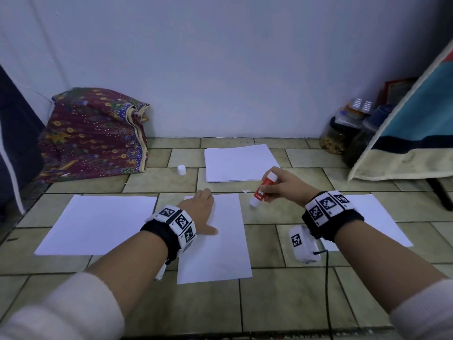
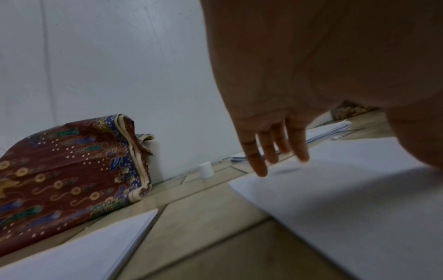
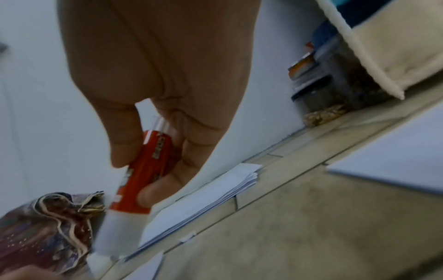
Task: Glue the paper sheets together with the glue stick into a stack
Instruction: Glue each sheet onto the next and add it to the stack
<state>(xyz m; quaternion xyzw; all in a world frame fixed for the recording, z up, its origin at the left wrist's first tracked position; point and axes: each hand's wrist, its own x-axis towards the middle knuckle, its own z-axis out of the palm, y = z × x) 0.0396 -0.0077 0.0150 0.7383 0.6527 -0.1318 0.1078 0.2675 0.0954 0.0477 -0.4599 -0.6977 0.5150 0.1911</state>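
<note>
A white paper sheet [image 1: 220,244] lies on the tiled floor in front of me. My left hand [image 1: 199,208] lies flat on its upper left part, fingers [image 2: 261,166] straight. My right hand [image 1: 282,184] grips a red and white glue stick [image 1: 263,187], uncapped, tip tilted down-left just above the floor beside the sheet's top right corner. In the right wrist view the thumb and fingers [image 3: 124,144] curl round the glue stick [image 3: 141,180]. A stack of white sheets [image 1: 239,163] lies farther back. More sheets lie at the left [image 1: 98,224] and at the right [image 1: 375,217].
The glue stick's white cap [image 1: 181,170] stands on the floor left of the far stack. A folded patterned cloth [image 1: 93,133] leans on the wall at the left. Jars [image 1: 343,133] and a hanging blanket [image 1: 404,133] fill the right corner. A small white device [image 1: 304,244] with a cable lies under my right wrist.
</note>
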